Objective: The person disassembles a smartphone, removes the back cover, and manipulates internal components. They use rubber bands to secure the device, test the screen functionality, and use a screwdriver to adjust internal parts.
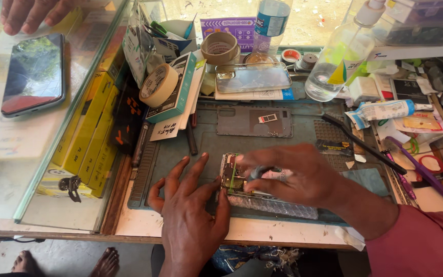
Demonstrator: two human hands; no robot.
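Note:
An opened phone [233,177] with its circuit board showing lies on a strip of bubble wrap [275,206] on the grey-green work mat [206,141]. My left hand [188,210] rests on the mat with fingers spread, its thumb and forefinger steadying the phone's left edge. My right hand [296,174] lies across the phone and grips a small tool [257,172] whose tip is over the board. The tool is mostly hidden by my fingers.
A phone back cover [255,122] lies further up the mat, a clear case [252,77] behind it. Tape rolls [158,84], a spray bottle [342,56], a black brush [362,143] and tubes crowd the back and right. Another person's hand [37,13] rests near a phone [34,74] on the glass counter [11,149].

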